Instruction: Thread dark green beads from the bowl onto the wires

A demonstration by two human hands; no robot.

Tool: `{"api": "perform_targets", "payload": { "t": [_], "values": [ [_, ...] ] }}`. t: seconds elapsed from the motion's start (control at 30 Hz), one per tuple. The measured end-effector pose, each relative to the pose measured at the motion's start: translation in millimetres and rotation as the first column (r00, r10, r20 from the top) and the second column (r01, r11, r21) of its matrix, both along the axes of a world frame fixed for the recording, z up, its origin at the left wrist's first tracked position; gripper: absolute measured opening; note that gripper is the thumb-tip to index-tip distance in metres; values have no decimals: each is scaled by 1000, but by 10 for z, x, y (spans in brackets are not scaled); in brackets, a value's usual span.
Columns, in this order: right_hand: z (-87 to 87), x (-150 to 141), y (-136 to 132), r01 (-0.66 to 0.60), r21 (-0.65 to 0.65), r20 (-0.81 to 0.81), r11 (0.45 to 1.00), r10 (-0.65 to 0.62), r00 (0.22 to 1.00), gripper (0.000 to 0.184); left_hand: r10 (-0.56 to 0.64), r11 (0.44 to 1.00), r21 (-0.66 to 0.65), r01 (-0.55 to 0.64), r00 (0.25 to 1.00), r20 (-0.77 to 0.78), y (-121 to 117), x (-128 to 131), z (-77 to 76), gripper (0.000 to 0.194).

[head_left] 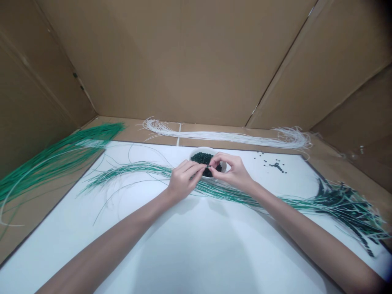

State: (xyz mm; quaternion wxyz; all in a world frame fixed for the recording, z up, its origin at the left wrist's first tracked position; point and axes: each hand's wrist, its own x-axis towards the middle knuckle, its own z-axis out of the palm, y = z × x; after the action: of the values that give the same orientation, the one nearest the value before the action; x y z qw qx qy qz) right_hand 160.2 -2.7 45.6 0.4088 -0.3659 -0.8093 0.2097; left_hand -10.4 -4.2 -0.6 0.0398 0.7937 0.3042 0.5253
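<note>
My left hand [184,179] is closed in a pinch on the tip of a thin green strand [208,166]. Opposite it, my right hand [231,170] pinches close at the same tip; whatever lies between its fingertips is too small to make out. Just behind both hands is a white bowl [224,166] full of small dark beads [202,158], partly hidden by my fingers. Beneath my hands a long bundle of green and white strands [226,197] runs across the white board. At its right end the strands carry many dark beads [346,208].
Loose dark beads [277,165] are scattered right of the bowl. A white strand bundle [220,136] lies along the back, and a green strand bundle [67,149] at the left. Brown panels [183,61] enclose the white board [183,253] at the back and sides.
</note>
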Motion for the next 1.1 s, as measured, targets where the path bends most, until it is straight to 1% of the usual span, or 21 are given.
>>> {"api": "perform_targets", "payload": {
  "t": [0.3,0.53,0.7,0.87,1.0,1.1],
  "values": [
    [26,-5,3,-9,23,26,1000,8,1000,5,3,1000,15,-3,1000,-4,-1,0,9,15],
    [21,2,11,-19,61,44,998,17,999,4,24,1000,-2,-24,999,-25,-5,5,-9,14],
    [12,7,17,-30,94,63,995,25,998,2,24,1000,9,-24,999,-35,2,7,-17,14],
    [23,36,47,-49,103,116,993,37,993,7,10,1000,22,-9,1000,-28,21,4,-29,15],
    [26,60,65,-38,116,133,993,22,991,10,30,999,18,-30,1000,-5,33,1,-42,19],
    [4,53,64,-14,159,158,987,-11,987,11,43,999,6,-43,999,-6,37,-4,-49,22]
  ]
}}
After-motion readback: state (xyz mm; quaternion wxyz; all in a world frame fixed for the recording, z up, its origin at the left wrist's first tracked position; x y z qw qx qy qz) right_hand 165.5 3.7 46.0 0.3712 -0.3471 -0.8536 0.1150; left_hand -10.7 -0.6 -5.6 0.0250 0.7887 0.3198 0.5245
